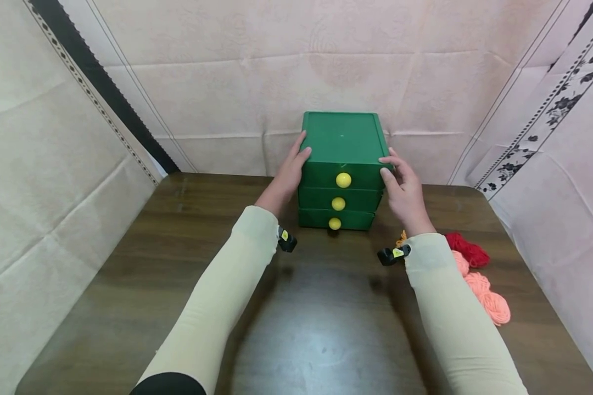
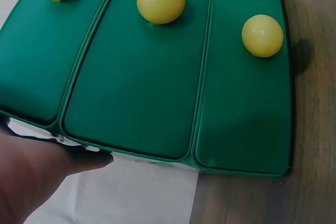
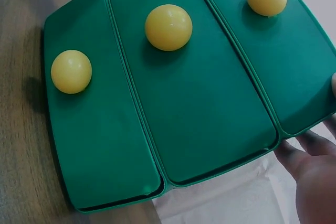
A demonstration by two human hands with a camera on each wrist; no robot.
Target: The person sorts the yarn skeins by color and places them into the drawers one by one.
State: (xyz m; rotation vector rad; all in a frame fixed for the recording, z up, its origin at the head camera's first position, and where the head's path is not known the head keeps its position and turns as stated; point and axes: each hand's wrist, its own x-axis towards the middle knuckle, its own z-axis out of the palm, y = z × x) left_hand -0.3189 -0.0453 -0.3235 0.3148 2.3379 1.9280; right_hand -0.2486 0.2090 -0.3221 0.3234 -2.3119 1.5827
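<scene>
A green box of three stacked drawers stands at the back of the table, each drawer front bearing a round yellow knob. My left hand lies along its left side with straight fingers, the thumb at the top front corner. On the opposite side my right hand grips the upper right corner, thumb on the front and fingers over the top edge and side. Both wrist views show the drawer fronts close up, pushed in. The fingers of my left hand are partly hidden behind the box's side.
Beside my right forearm lie a red yarn bundle and several pink yarn balls. A bit of orange yarn shows next to the right wrist. Pale cloth hangs behind the brown wooden table and at both sides.
</scene>
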